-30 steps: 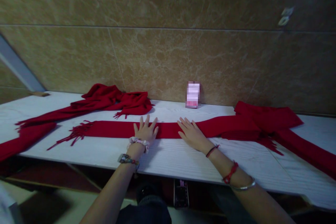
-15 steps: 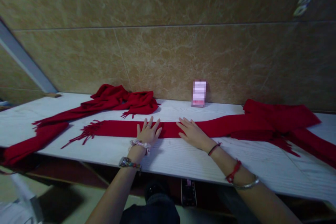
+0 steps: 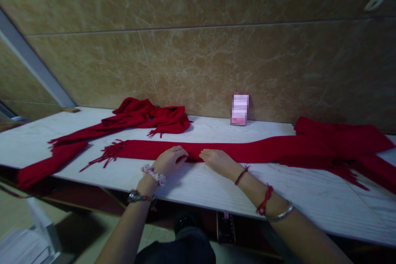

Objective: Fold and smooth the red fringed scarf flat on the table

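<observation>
A red scarf (image 3: 253,152), folded into a long flat band, lies across the white table, its fringe spread at the left end. My left hand (image 3: 171,160) is closed on the scarf's near edge, thumb and fingers curled together. Just to its right, my right hand (image 3: 218,161) pinches the same edge with its fingers pressed together. Only a short stretch of red cloth separates the two hands. The fingertips of both are partly hidden.
Behind and to the left is a crumpled red scarf (image 3: 139,113), trailing over the front edge. More red cloth (image 3: 343,134) is piled at the right. A phone-like object with a blurred screen (image 3: 239,109) leans against the tiled wall (image 3: 198,62). The white table (image 3: 198,185) is narrow.
Both hands, which lay flat with fingers spread on the scarf, have drawn back to its near edge and closed there. The view has shifted slightly left.
</observation>
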The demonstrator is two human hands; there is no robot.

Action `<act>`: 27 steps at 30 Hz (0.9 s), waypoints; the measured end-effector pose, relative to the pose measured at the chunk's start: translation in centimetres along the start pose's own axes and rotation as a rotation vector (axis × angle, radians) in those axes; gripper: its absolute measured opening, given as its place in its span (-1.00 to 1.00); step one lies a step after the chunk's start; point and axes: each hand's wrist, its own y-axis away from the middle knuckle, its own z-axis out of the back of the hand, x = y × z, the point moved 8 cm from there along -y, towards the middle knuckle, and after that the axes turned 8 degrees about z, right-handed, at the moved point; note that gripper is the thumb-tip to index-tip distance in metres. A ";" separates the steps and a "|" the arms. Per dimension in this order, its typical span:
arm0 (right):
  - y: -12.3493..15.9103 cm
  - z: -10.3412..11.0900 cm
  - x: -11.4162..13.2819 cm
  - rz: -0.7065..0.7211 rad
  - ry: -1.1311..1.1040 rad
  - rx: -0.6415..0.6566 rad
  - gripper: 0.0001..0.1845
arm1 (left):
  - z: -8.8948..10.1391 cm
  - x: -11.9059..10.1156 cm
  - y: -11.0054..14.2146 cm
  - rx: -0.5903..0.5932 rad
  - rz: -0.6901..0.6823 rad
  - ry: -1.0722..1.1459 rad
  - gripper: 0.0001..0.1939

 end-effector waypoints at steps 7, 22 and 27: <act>0.4 0.2 0.6 0.075 0.011 -0.001 -0.70 | -0.2 -0.5 0.2 0.084 -0.030 0.011 -0.84; 1.4 -0.3 -1.2 -0.172 -0.126 -0.014 -0.52 | -1.6 0.2 -1.2 0.086 0.286 -0.198 -0.61; 1.8 -0.5 -1.2 -0.203 -0.108 0.043 -0.49 | -3.8 0.9 -0.5 0.300 0.354 -0.254 -0.54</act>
